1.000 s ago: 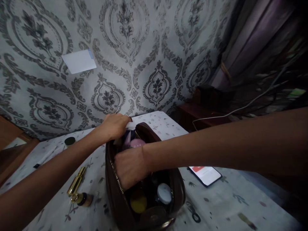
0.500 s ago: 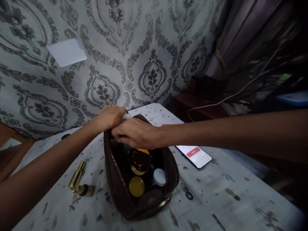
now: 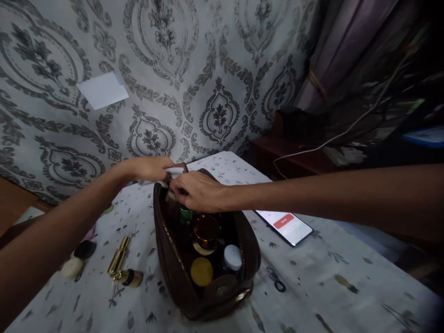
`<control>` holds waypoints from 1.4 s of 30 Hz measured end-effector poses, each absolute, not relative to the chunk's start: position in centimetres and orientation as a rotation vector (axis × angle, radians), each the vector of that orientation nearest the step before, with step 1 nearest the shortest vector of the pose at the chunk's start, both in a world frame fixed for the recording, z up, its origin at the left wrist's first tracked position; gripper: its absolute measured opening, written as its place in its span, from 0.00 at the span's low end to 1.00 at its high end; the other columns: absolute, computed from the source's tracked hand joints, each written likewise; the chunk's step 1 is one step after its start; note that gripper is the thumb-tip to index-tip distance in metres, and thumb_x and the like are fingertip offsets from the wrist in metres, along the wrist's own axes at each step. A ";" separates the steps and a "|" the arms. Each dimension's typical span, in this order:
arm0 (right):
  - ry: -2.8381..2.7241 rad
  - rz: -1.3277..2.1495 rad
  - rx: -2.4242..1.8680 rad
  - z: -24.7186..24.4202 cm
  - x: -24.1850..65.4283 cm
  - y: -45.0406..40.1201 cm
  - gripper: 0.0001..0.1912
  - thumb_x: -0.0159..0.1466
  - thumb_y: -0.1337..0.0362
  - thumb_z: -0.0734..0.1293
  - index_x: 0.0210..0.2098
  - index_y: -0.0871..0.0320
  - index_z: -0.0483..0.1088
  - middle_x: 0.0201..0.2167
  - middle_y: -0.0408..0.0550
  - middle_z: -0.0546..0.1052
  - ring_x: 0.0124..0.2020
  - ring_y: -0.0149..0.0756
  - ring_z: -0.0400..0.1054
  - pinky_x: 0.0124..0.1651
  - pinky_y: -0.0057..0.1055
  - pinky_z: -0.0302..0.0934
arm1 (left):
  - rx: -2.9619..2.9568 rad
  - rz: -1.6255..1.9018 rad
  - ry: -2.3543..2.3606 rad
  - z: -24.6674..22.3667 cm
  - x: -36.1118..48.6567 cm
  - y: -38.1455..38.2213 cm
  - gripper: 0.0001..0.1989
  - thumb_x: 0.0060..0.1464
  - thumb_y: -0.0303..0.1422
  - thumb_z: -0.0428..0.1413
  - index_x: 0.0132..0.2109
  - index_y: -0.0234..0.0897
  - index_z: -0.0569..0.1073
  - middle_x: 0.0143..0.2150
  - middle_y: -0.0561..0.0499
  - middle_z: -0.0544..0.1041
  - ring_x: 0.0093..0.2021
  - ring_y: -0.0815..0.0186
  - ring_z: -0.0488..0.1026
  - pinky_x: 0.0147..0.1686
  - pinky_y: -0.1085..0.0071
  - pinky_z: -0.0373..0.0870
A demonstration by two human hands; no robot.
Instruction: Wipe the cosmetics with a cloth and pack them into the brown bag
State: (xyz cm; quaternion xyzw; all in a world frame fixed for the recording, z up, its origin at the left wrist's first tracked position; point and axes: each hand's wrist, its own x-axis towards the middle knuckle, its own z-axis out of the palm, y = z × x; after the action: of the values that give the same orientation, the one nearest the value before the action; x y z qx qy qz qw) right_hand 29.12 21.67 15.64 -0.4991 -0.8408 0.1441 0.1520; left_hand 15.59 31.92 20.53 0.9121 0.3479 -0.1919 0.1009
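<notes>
A dark brown zip bag (image 3: 180, 296) stands open on the patterned cloth. Inside it are an amber jar (image 3: 206, 230), a yellow lid (image 3: 201, 272), a white-lidded container (image 3: 232, 257) and a green item (image 3: 186, 213). My left hand (image 3: 154, 168) is closed at the bag's far end, beside a white item (image 3: 175, 171); its fingertips are partly hidden, and what it grips I cannot make out. My right hand (image 3: 199, 190) reaches over the far part of the opening, fingers curled down inside, their hold hidden.
Left of the bag lie a gold tube (image 3: 118, 256) and a small black-banded bottle (image 3: 132, 277), with a black round item (image 3: 85, 249) and a cream one (image 3: 72, 267) beyond. A lit phone (image 3: 287, 226) lies to the right. Patterned fabric (image 3: 222, 111) rises behind.
My left hand has shifted slightly left, and more of the white item shows between the hands. My right hand has moved slightly right. The view has shifted, showing more items at left.
</notes>
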 end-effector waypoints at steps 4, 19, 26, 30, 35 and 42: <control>-2.390 0.419 -1.420 15.4 29.1 21.8 0.09 0.61 0.74 0.62 0.29 0.59 0.72 0.25 0.43 0.70 0.26 0.31 0.58 0.30 0.29 0.47 | 2.659 -0.656 0.950 21.1 15.3 32.2 0.02 0.39 0.29 0.54 0.26 0.38 0.68 0.21 0.57 0.65 0.23 0.68 0.63 0.22 0.74 0.58; -2.114 0.605 -1.548 15.9 28.7 21.0 0.06 0.55 0.74 0.67 0.25 0.61 0.74 0.21 0.41 0.70 0.28 0.30 0.65 0.31 0.26 0.54 | 2.813 -0.615 0.913 20.1 14.8 32.6 0.06 0.42 0.34 0.57 0.30 0.38 0.69 0.20 0.59 0.60 0.22 0.68 0.61 0.22 0.72 0.54; -2.083 0.720 -1.684 17.6 28.4 20.1 0.06 0.56 0.74 0.66 0.26 0.61 0.75 0.22 0.42 0.71 0.26 0.30 0.65 0.29 0.27 0.55 | 2.796 -0.550 0.852 20.1 14.3 33.4 0.05 0.43 0.34 0.56 0.29 0.38 0.71 0.22 0.57 0.66 0.24 0.68 0.63 0.25 0.74 0.58; -2.185 0.546 -1.601 16.6 28.3 20.4 0.05 0.54 0.73 0.67 0.26 0.60 0.74 0.30 0.46 0.75 0.34 0.34 0.69 0.36 0.27 0.58 | 2.766 -0.578 0.921 20.1 14.5 33.5 0.05 0.44 0.34 0.56 0.29 0.38 0.70 0.22 0.57 0.65 0.24 0.68 0.63 0.23 0.74 0.57; -2.260 0.514 -1.651 16.4 28.6 20.8 0.05 0.57 0.72 0.67 0.29 0.59 0.75 0.33 0.47 0.76 0.40 0.36 0.69 0.38 0.26 0.57 | 2.764 -0.584 1.014 19.8 14.6 32.6 0.05 0.46 0.34 0.57 0.29 0.38 0.68 0.21 0.57 0.63 0.23 0.68 0.62 0.22 0.73 0.55; -2.363 0.511 -1.607 17.2 28.3 20.4 0.06 0.58 0.73 0.65 0.29 0.58 0.73 0.26 0.42 0.73 0.30 0.31 0.64 0.31 0.27 0.51 | 2.767 -0.568 1.003 19.7 14.2 32.1 0.04 0.47 0.30 0.55 0.27 0.38 0.67 0.23 0.55 0.67 0.26 0.67 0.65 0.23 0.73 0.56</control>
State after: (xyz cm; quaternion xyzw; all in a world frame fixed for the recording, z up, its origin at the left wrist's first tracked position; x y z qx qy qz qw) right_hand 28.26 20.39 17.18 -0.5495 -0.8083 0.1749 0.1190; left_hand 14.25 32.15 19.73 0.9207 0.3338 -0.1891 0.0720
